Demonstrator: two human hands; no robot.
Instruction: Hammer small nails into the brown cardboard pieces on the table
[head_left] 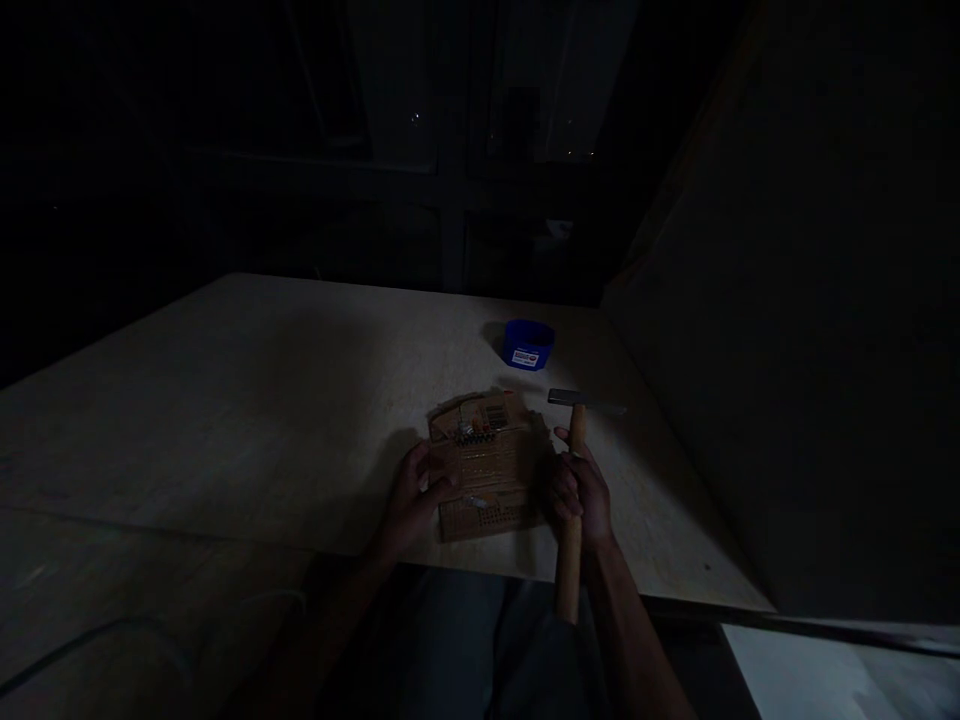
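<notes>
My right hand [581,492] is wrapped round the wooden handle of a hammer [568,575]. The hammer's metal head points up and away from me, over the pale tabletop. A worn piece of brown cardboard [491,465], with printing and strips of shiny tape, lies in front of me. At its left edge, my left hand [411,500] grips it with the thumb on top and the fingers along the side. Small dark and shiny bits on the cardboard's upper left are too dim to name. The cardboard's right edge is partly hidden by my right hand.
Beyond the cardboard stands a blue plastic tub [529,345] with a white label. A dark upright panel [787,400] borders the right side of the table [300,400]. At the lower left a thin cable [112,627] curves across a surface. The room is very dark.
</notes>
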